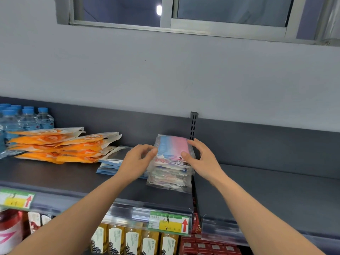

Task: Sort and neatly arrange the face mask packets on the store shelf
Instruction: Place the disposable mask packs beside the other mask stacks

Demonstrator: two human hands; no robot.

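Observation:
A stack of clear face mask packets point(170, 173) stands on the dark top shelf point(55, 173), near the slotted upright. Its top packet point(173, 146) shows blue and pink masks. My left hand point(139, 159) holds the stack's left side, fingers curled at the top packet's edge. My right hand point(200, 155) grips the top packet's right side, thumb on its front corner and fingers behind. Left of the stack lies a low pile of blue-and-grey packets point(112, 162), partly hidden by my left hand. Further left lie two heaps of orange packets point(60, 144).
Water bottles point(27, 118) stand at the far left of the shelf. The slotted upright point(193, 126) rises behind the stack. The shelf section point(276, 190) to the right holds nothing visible. Price labels point(169, 222) line the front rail; bottles and red boxes fill the shelf below.

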